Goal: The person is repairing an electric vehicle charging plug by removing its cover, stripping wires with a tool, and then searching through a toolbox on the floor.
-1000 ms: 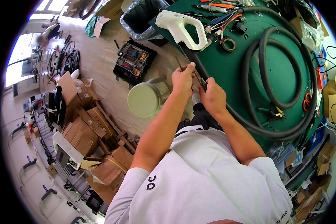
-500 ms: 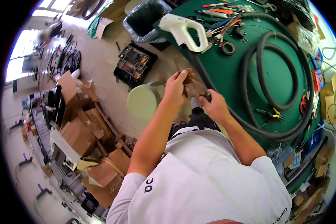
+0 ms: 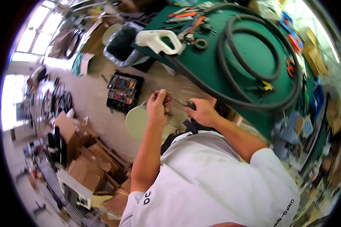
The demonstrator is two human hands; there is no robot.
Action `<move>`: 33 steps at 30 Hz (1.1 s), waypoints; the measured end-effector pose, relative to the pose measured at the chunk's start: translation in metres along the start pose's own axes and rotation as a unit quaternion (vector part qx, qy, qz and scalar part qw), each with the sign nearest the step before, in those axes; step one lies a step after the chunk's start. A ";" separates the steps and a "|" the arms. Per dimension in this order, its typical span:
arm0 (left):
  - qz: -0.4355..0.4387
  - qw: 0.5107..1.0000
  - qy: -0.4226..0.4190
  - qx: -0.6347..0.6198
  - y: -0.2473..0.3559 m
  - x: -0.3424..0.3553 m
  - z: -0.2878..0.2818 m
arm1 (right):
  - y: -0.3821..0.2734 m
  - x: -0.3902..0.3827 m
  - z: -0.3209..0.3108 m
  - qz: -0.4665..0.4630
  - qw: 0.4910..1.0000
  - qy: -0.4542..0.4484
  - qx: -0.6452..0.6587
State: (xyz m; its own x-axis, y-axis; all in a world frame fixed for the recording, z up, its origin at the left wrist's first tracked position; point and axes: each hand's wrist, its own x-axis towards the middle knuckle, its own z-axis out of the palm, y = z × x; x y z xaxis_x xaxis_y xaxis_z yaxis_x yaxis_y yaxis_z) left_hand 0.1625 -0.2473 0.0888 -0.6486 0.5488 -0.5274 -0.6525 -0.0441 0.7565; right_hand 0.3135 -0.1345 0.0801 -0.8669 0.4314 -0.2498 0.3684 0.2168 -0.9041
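In front of my waist, my right hand (image 3: 202, 112) is closed around the dark handle of a screwdriver (image 3: 191, 104). Its thin shaft points left toward my other hand. My left hand (image 3: 158, 107) has thumb and fingers pinched together near the shaft's tip. Whatever small thing may sit between those fingers is hidden. Beyond my hands, on the green table (image 3: 201, 68), lies a white charging gun (image 3: 159, 41) with a thick black cable (image 3: 201, 84). The cable loops in a wide coil across the tabletop.
Wires and hand tools (image 3: 187, 17), a tape roll (image 3: 201, 44) and yellow-handled pliers (image 3: 267, 87) lie on the table. Left of it stand a lined bin (image 3: 110, 56), an open toolbox (image 3: 122, 92) and a round stool (image 3: 136, 123). Cardboard boxes (image 3: 87, 170) are piled at lower left.
The view has turned and shifted, so the table and charging gun sit higher and further left. Both hands have moved leftward in the picture, and the screwdriver's shaft shows more plainly between them.
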 end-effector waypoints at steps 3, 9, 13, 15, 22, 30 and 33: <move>0.006 1.000 -0.010 0.006 -0.003 -0.024 -0.028 | -0.027 -0.024 0.021 0.008 0.998 -0.002 -0.054; -0.008 0.998 -0.060 0.035 -0.015 -0.073 -0.062 | -0.039 -0.100 0.071 0.035 0.997 0.063 0.018; -0.050 0.990 -0.102 0.078 -0.039 -0.102 -0.078 | -0.035 -0.159 0.096 0.062 0.988 0.139 0.040; -0.070 0.987 -0.116 0.087 -0.049 -0.115 -0.083 | -0.030 -0.184 0.101 0.083 0.983 0.155 0.047; -0.081 0.992 -0.084 0.043 -0.074 -0.146 -0.100 | -0.017 -0.250 0.091 0.088 0.983 0.145 0.066; -0.051 0.995 -0.047 0.069 -0.112 -0.178 -0.050 | 0.024 -0.292 0.022 -0.005 0.995 0.078 -0.059; -0.072 0.994 -0.051 0.070 -0.144 -0.194 -0.010 | 0.047 -0.326 -0.018 0.008 0.997 0.067 -0.048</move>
State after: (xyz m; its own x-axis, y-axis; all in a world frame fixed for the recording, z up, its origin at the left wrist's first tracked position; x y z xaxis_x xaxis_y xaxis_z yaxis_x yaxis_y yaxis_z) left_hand 0.3786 -0.3555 0.0784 -0.5045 0.6233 -0.5975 -0.6706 0.1530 0.7259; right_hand 0.6198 -0.2495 0.1249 -0.8109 0.5465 -0.2093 0.4172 0.2891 -0.8616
